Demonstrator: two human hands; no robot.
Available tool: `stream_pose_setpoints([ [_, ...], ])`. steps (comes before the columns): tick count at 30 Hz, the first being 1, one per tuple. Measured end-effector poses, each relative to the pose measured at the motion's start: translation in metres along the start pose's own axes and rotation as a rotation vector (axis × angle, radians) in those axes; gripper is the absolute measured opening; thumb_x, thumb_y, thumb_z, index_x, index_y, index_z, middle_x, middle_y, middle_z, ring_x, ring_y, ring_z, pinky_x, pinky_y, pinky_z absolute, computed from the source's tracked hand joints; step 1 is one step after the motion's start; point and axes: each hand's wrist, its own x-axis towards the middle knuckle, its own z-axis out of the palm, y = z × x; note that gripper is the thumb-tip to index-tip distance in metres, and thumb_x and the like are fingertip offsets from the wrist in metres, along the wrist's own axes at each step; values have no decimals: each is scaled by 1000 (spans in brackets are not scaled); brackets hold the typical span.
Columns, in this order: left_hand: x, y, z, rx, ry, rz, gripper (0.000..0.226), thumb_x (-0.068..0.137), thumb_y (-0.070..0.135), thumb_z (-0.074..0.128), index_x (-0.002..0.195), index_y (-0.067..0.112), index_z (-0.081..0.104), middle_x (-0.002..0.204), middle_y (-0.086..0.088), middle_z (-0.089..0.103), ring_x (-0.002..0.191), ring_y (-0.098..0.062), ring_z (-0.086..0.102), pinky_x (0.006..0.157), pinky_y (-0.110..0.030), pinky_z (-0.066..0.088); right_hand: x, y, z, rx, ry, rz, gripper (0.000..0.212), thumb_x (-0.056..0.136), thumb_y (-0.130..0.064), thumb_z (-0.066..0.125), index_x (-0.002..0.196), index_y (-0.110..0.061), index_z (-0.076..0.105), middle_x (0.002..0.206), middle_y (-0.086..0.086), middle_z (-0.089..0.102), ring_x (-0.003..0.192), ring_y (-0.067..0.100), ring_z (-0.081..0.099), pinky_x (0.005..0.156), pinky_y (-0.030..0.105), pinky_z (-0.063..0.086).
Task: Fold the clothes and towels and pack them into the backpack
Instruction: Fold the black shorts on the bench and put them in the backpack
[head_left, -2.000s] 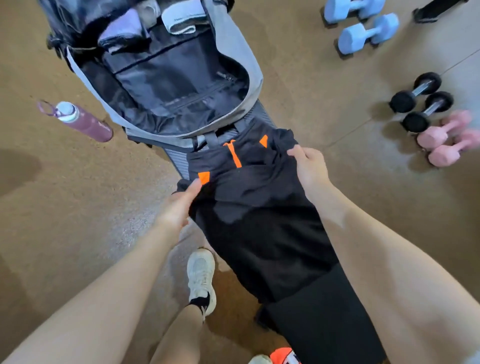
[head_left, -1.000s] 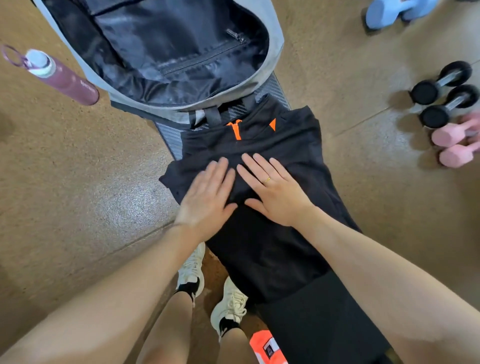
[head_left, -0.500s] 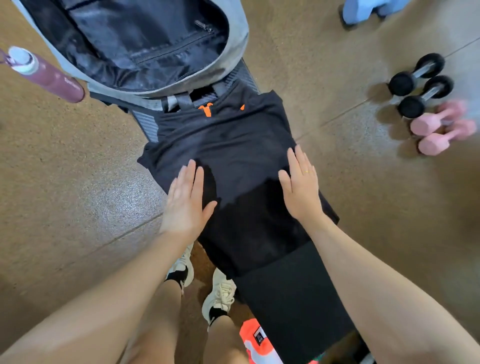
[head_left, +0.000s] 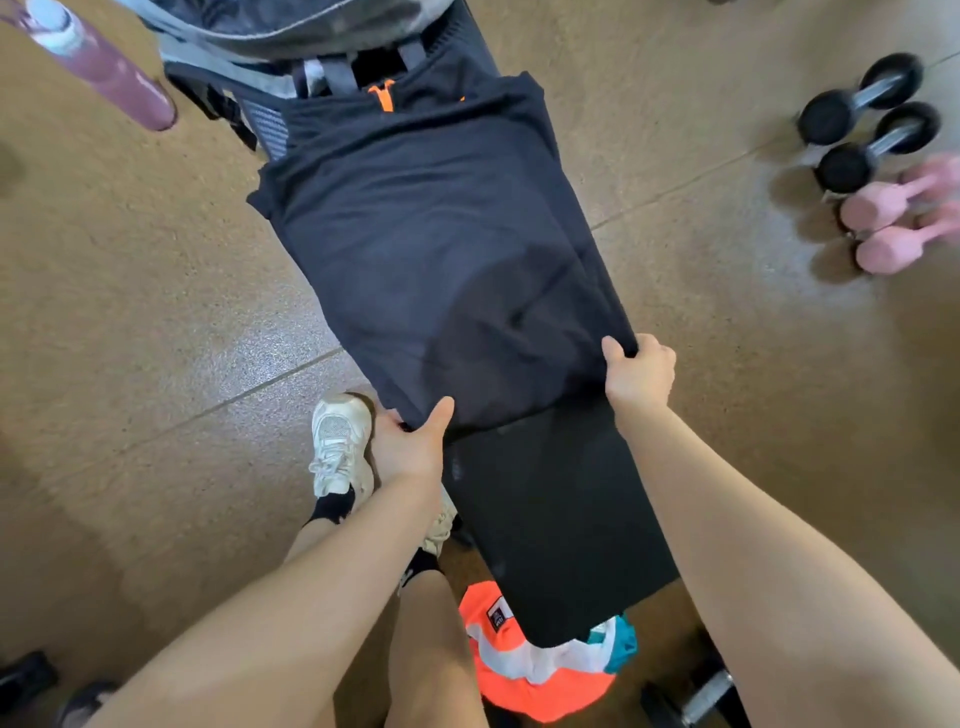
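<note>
A black garment (head_left: 441, 249) with orange trim near its collar lies flat along a black padded bench (head_left: 561, 530). My left hand (head_left: 410, 441) grips its near left corner, thumb on top. At the near right corner my right hand (head_left: 639, 374) grips the hem with curled fingers. The grey and black backpack (head_left: 291, 31) sits at the far end of the bench, only its lower rim and straps showing.
A purple water bottle (head_left: 109, 67) lies on the floor at far left. Black dumbbells (head_left: 867, 119) and pink dumbbells (head_left: 904, 223) lie at right. An orange, white and teal cloth (head_left: 545, 670) lies under the bench's near end. My white shoes (head_left: 340, 441) stand left of the bench.
My hands slid from lying flat on the middle of the garment down to its near hem and now grip both corners. The view tilted down, so less of the backpack shows.
</note>
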Motion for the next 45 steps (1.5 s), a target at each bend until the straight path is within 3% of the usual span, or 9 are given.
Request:
stream_pose_setpoints([
  [7, -12, 2, -20, -70, -39, 22, 27, 84, 18, 66, 65, 14, 47, 72, -2, 58, 70, -21, 54, 67, -31, 47, -26, 17, -19, 277, -86, 144, 24, 91, -20, 57, 105, 0, 57, 93, 13, 61, 81, 25, 61, 88, 45, 52],
  [17, -98, 22, -93, 42, -190, 99, 34, 86, 2, 59, 106, 17, 35, 89, -12, 53, 75, -23, 53, 55, -23, 42, -118, 25, -106, 618, -130, 306, 32, 90, -11, 57, 118, -19, 43, 93, 4, 54, 61, 15, 49, 59, 27, 46],
  [20, -104, 45, -99, 104, -270, 100, 20, 92, -1, 45, 88, 17, 52, 86, -11, 54, 61, -18, 49, 50, -24, 41, -120, 0, -113, 653, -119, 231, 23, 90, -9, 56, 110, -17, 48, 84, 5, 55, 52, 13, 43, 51, 24, 40],
  [25, -71, 102, -101, 136, -444, 156, 8, 86, 10, 63, 90, 17, 63, 104, -7, 61, 80, -11, 57, 71, -22, 46, -91, -62, -98, 772, -134, 174, 9, 88, -8, 57, 93, -15, 59, 66, 8, 52, 41, 13, 42, 47, 22, 39],
  [27, -45, 121, -102, 279, -508, 225, 39, 73, 18, 77, 107, 20, 58, 107, -2, 61, 93, -13, 59, 83, -25, 46, -72, -89, -85, 801, -152, 170, 8, 88, -10, 59, 87, -18, 62, 60, 5, 51, 39, 12, 43, 45, 19, 39],
  [36, 76, 176, -68, 431, -163, 462, 25, 89, 33, 58, 95, 9, 60, 79, -7, 61, 72, -24, 58, 64, -29, 46, 11, -170, -5, 771, -136, 170, 20, 88, -25, 63, 94, -7, 57, 78, 8, 61, 62, 14, 59, 64, 22, 52],
  [40, 87, 173, -55, 723, 195, 852, 43, 93, 24, 48, 129, 2, 43, 128, -20, 49, 118, -37, 45, 98, -44, 35, 0, -156, 32, 152, 48, -490, 46, 95, -26, 45, 137, -6, 40, 114, 5, 58, 107, 20, 54, 95, 30, 40],
  [43, 87, 153, -39, 1105, -52, 1468, 51, 90, 29, 44, 134, 3, 41, 142, -17, 42, 130, -31, 34, 108, -44, 23, -24, -126, 69, -371, -16, -1116, 52, 93, -31, 41, 139, -5, 39, 144, 13, 43, 134, 28, 37, 111, 41, 27],
  [45, 99, 147, -31, 1337, -117, 1398, 64, 87, 43, 34, 138, 5, 35, 147, -12, 37, 136, -26, 31, 112, -38, 11, -25, -111, 86, -604, -105, -1183, 58, 93, -40, 35, 143, -10, 32, 151, 9, 34, 139, 25, 29, 113, 46, 24],
])
